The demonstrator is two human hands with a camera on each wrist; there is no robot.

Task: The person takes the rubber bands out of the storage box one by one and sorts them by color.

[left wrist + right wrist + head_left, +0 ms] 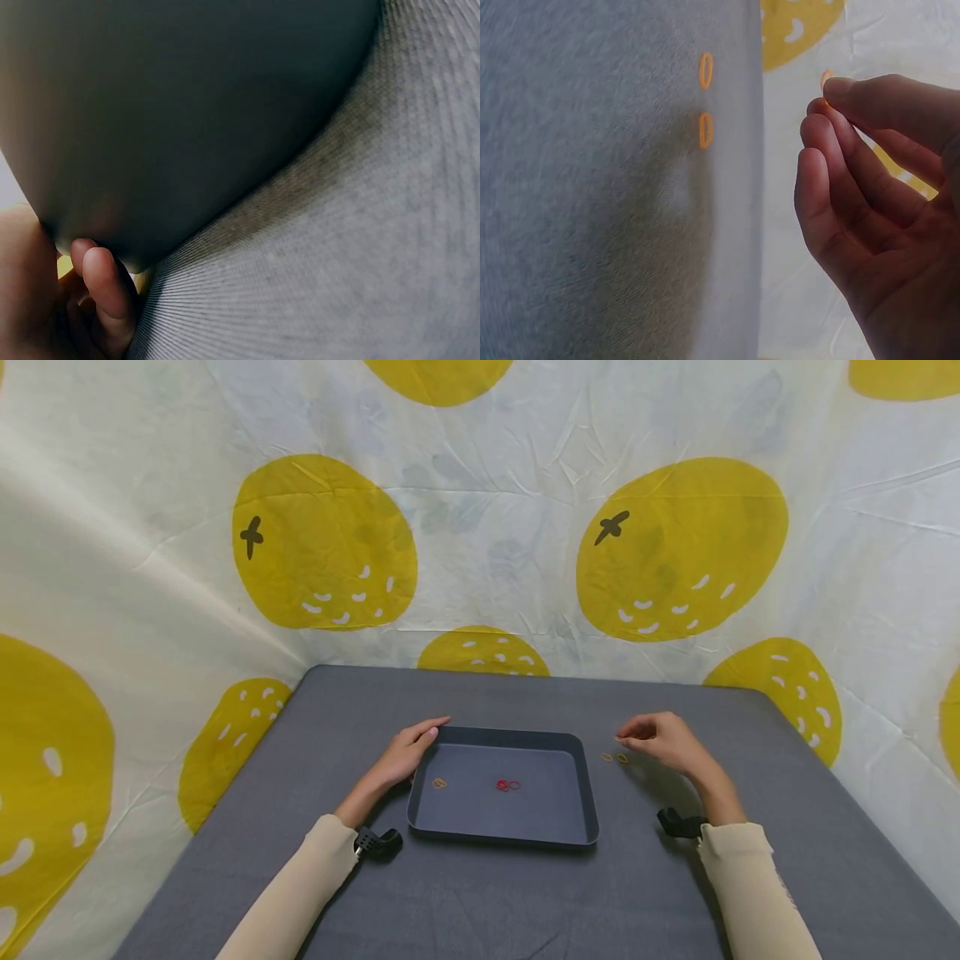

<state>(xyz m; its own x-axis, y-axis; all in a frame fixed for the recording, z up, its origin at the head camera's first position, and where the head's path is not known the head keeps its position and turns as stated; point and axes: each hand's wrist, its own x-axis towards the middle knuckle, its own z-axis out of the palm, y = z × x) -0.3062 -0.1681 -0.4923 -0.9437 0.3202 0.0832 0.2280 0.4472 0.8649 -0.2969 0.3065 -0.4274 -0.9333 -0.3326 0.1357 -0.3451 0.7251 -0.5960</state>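
Observation:
A dark grey rectangular tray lies on the table. My left hand holds its far left corner, thumb at the rim; in the left wrist view its fingers curl against the outer wall. To the right, my right hand is raised above the table, and in the right wrist view thumb and index finger pinch a small orange rubber band. Two more orange rubber bands lie on the table below. Inside the tray are a small red rubber band cluster near the middle and orange rubber bands at the left.
A grey cloth covers the table. Behind and beside it hangs a white curtain with large yellow fruit shapes. Each wrist wears a black camera mount.

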